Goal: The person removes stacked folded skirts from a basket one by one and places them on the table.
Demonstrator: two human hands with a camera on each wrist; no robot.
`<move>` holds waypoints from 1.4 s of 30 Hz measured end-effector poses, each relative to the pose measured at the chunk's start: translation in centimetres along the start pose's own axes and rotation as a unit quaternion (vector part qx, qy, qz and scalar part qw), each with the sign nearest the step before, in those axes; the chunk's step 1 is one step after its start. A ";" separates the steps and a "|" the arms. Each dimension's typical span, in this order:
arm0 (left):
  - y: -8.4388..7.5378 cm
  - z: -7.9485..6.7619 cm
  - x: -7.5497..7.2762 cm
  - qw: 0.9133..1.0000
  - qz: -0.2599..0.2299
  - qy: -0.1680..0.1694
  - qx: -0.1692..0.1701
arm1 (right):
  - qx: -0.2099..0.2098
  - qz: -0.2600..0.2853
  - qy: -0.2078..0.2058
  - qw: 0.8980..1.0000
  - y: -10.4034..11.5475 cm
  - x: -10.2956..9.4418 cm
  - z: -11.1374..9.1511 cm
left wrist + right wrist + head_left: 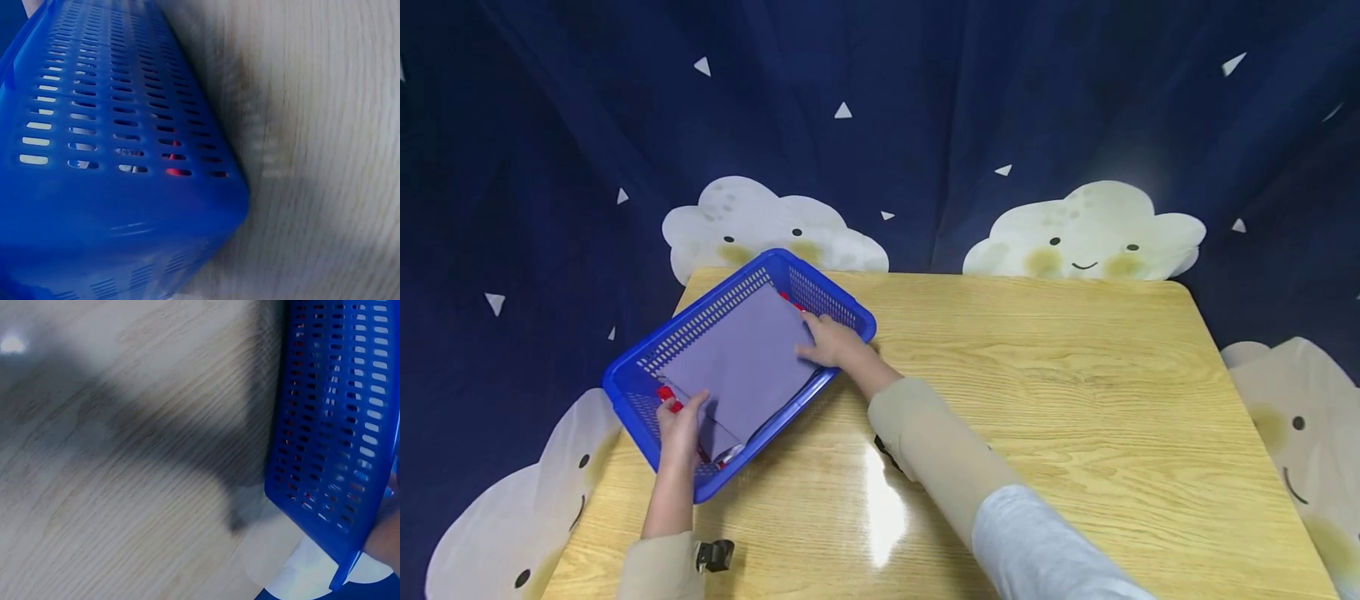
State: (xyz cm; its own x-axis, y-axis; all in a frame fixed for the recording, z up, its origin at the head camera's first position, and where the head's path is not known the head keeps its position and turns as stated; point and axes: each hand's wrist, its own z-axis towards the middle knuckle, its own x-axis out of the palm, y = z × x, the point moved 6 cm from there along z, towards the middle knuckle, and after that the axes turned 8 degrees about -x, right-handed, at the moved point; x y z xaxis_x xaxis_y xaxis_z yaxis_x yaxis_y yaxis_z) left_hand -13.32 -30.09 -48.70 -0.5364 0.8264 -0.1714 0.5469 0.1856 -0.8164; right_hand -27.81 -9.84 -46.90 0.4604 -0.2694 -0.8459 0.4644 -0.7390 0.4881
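Observation:
A blue plastic basket (625, 408) with slotted sides stands at an angle on the left of the table. Inside it lies a flat lavender sheet (737, 358), creased near its lower left end. My left hand (677, 429) reaches over the near left rim, thumb and fingers apart, fingertips at a red item (666, 396) beside the sheet. Over the right end, my right hand (833, 342) touches the sheet's edge with thumb and forefinger spread. More red shows past its fingertips. Both wrist views show mainly the basket's slotted wall (112, 125), (331, 412); the hands are mostly hidden there.
The wooden table (1037, 400) extends to the right of the basket. Behind it hangs a dark blue curtain (925, 100) with white clouds and triangles. Small red and whitish things show through the basket's slots and beneath the sheet's near corner.

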 end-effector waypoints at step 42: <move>0.1 1.2 1.0 0.998 -0.003 -0.018 0.059 | -0.026 0.063 -0.005 0.998 1.5 0.3 0.5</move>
State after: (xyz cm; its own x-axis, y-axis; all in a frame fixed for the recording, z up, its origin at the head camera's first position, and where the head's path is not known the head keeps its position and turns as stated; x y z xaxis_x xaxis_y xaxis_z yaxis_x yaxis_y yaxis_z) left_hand -14.55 -29.85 -49.59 -0.5631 0.8058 -0.1835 0.4647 0.1252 -0.8766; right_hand -27.36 -11.39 -46.58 0.5106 -0.3647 -0.7787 0.4412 -0.6662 0.6013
